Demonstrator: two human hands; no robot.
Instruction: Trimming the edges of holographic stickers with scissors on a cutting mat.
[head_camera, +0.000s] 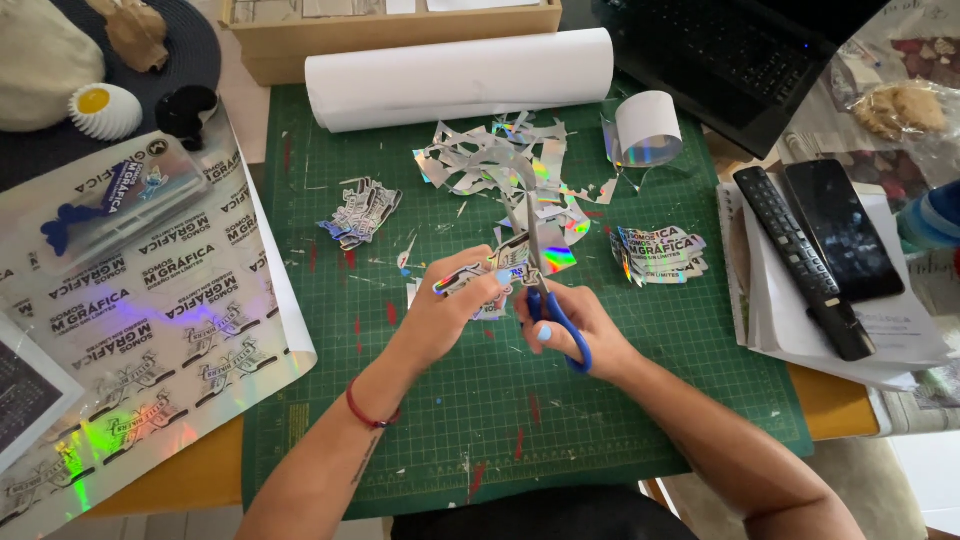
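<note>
A green cutting mat (620, 400) with a printed grid is spread over the middle of an orange-brown table (835, 400), whose bare surface is seen only at the near edge on both sides of the mat. Above the mat's centre a small holographic sticker piece (490, 278) is pinched in the grip of the left hand (445, 315), thumb and fingers pressed onto it. Blue-handled scissors (545, 290) are held by the right hand (575, 325), its grip closed through the handle loops; the blades are pointed away toward the far edge and meet the sticker piece. A red cord is worn on the left wrist.

Silvery offcuts (500, 165) are heaped on the far half of the mat. A small pile of cut stickers (362, 212) is laid to the left of them, and another pile (660, 255) near the mat's right edge. A white paper roll (460, 78) is laid along the mat's far edge, with a cardboard box (400, 30) just behind it. A large holographic sticker sheet (140, 340) is draped over the table's left side. At the right edge a remote control (800, 260) and a dark phone (842, 230) are rested on white papers, and a black laptop (740, 55) is set at the far right corner.
</note>
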